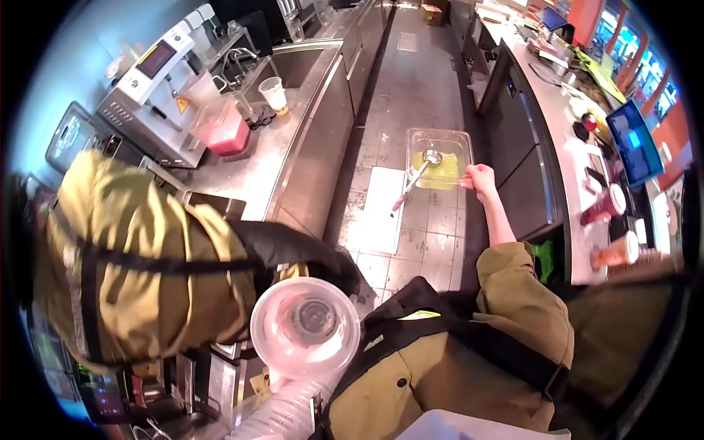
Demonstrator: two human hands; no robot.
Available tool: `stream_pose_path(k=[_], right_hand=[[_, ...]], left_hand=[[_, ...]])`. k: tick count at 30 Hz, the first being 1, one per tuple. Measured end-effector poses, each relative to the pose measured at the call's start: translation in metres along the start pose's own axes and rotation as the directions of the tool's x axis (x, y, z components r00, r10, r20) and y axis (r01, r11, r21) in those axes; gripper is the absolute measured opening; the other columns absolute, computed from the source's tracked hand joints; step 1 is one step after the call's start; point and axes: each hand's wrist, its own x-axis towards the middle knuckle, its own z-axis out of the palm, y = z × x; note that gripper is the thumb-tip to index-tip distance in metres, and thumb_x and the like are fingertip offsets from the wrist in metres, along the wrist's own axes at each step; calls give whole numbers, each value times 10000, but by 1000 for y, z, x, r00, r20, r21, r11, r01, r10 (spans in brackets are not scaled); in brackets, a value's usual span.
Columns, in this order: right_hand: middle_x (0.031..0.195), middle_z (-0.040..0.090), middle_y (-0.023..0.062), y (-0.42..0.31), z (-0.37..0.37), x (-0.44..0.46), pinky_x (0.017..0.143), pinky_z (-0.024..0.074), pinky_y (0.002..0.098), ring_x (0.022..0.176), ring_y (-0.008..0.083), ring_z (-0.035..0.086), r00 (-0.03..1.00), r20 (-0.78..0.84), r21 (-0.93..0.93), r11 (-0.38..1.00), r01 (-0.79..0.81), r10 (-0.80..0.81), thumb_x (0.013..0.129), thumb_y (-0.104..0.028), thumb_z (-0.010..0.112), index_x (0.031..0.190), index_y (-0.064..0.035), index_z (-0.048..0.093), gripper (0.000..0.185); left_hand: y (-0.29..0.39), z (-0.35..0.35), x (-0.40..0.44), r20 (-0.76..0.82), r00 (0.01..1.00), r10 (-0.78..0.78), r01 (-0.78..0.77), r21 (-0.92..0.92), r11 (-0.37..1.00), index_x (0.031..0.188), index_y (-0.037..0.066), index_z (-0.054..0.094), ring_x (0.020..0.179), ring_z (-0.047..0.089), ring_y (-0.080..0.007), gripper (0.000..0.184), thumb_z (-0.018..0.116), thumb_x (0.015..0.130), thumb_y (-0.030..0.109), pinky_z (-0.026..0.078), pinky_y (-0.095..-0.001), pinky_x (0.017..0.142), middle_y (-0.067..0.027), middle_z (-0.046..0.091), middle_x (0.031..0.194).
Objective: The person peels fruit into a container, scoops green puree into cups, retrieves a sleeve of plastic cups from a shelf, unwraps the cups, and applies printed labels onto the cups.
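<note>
**Clear tub [447,137] held at its edge over a tiled floor [433,242]**

Head view, the only one: the tub is seen ahead, between two runs of worktop [246,176], with yellow-green liquid [445,173] inside. A ladle [415,180] is propped in it, bowl inside, handle slanted past the near left edge. The tub is probably best kept level, since it could be tipped by a one-sided hold and the ladle could slide. Its near right corner is held by the right hand [478,180], grip closed on the edge. The left hand is not shown; its grip cannot be told.
</note>
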Motion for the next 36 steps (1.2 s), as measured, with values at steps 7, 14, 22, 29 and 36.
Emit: stream_pose_path(k=[7,14,22,29,36], right_hand=[[570,546,91,-28,35,276,396,475,254,440,178,570,988,140,-112,991,77,-61,741,-54,504,692,54,505,119],[542,547,87,-136,160,509,398,479,256,453,163,576,933,359,-135,987,89,-35,757,-72,509,722,32,498,111],[543,485,38,-208,386,769,369,430,252,426,132,518,816,524,-48,948,315,-244,743,-44,553,796,-20,505,76],[570,508,-5,-240,537,969,358,344,205,405,68,436,617,755,-43,922,386,-223,766,-102,593,875,-37,560,131],[692,573,20,-284,692,1065,436,388,210,498,67,488,216,974,-41,885,463,-67,801,-183,577,1021,-33,563,267]], left_hand=[[-87,122,163,-160,986,54,-51,25,998,1299,52,224,980,483,-184,923,776,566,152,407,-320,836,-100,454,1109],[-130,222,321,-380,916,130,-87,129,988,1298,47,226,984,476,-180,930,780,557,143,404,-318,837,-96,447,1114],[-255,250,555,-619,770,151,-29,202,979,1249,31,299,1011,459,-186,778,716,593,51,392,-316,854,-82,437,1141],[-291,268,754,-422,812,403,51,740,671,1228,31,323,1024,477,-210,746,724,599,70,397,-332,870,-102,453,1145],[-353,326,894,-784,524,333,24,404,915,1225,30,320,1023,481,-210,739,728,610,78,396,-325,876,-110,458,1138]])
